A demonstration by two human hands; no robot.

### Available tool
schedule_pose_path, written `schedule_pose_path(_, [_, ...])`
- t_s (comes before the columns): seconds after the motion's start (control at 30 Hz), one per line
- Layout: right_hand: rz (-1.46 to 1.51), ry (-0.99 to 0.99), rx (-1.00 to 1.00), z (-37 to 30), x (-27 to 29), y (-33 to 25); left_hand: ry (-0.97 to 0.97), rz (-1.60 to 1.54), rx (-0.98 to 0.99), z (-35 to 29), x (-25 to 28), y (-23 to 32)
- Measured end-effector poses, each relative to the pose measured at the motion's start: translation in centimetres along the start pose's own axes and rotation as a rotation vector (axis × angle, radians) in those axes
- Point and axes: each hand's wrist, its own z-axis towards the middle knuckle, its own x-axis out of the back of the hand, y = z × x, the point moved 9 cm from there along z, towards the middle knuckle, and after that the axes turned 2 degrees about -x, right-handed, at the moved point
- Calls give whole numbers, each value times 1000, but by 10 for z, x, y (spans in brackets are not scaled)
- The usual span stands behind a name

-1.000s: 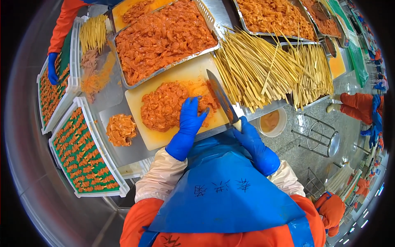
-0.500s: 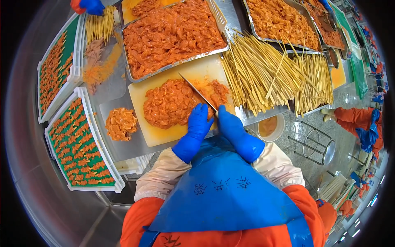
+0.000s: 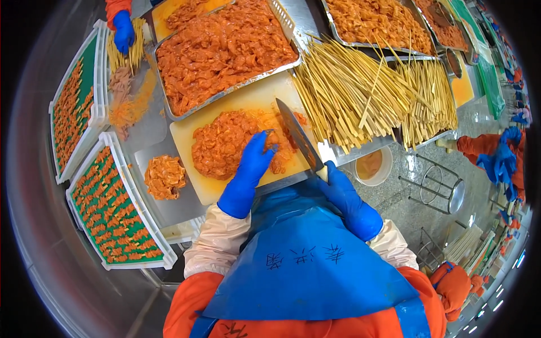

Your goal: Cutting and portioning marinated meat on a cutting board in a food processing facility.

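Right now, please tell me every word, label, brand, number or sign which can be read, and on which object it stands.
Blue apron: a row of dark handwritten characters, which I do not copy.
Orange clothing: dark handwriting near the picture's lower edge, also not copied.
Background at right: anything written there is too small and blurred to read.

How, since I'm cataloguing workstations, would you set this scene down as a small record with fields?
Left: blue-gloved left hand, fingers at the orange-red meat heap
Right: blue-gloved right hand, gripping a pale-handled steel knife
Surface: rectangular off-white cutting board under the heap
Beyond board: rectangular metal tray of orange-red meat strips
Right of board: pile of thin, pale wooden skewers
Far left: two white-rimmed, green-bottomed trays of skewered meat
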Motion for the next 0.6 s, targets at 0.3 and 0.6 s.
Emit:
schedule_pose_path(0.3, [-172, -123, 17, -11, -21, 8, 111, 10, 340, -5, 15, -48])
schedule_pose_path(0.6, [-94, 32, 21, -3, 0, 5, 5, 206, 85, 4, -4, -2])
